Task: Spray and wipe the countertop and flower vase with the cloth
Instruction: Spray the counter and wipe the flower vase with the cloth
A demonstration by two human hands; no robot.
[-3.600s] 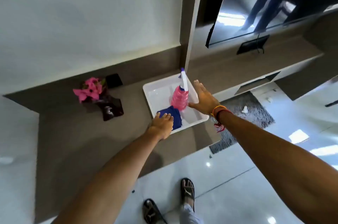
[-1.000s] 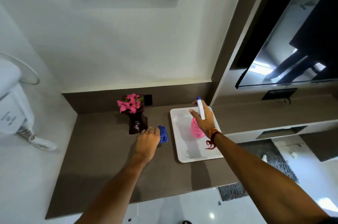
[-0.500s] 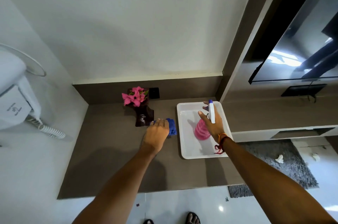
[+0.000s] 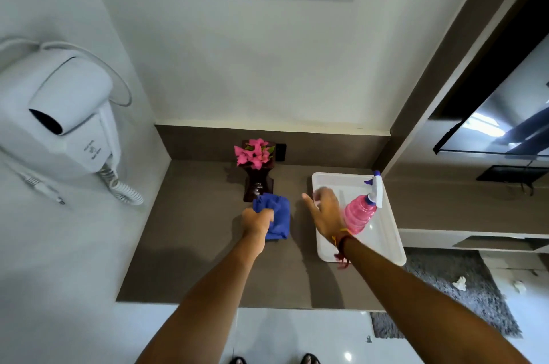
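My left hand (image 4: 257, 221) grips a blue cloth (image 4: 277, 216) that rests on the brown countertop (image 4: 190, 238), just in front of the dark vase (image 4: 258, 185) with pink flowers (image 4: 254, 152). The pink spray bottle (image 4: 359, 212) with a white and blue nozzle leans in the white tray (image 4: 386, 241) to the right. My right hand (image 4: 322, 210) hovers open over the tray's left edge, apart from the bottle and a little blurred, with a red thread on the wrist.
A white wall-mounted hair dryer (image 4: 65, 122) with a coiled cord hangs on the left wall. A dark socket (image 4: 280, 152) sits behind the vase. A television (image 4: 505, 125) hangs at the right above a lower shelf. A grey rug (image 4: 451, 289) lies on the floor.
My right hand has let go of the spray bottle, left it leaning in the tray, and moved left. My left hand has carried the cloth from the tray onto the countertop by the vase.
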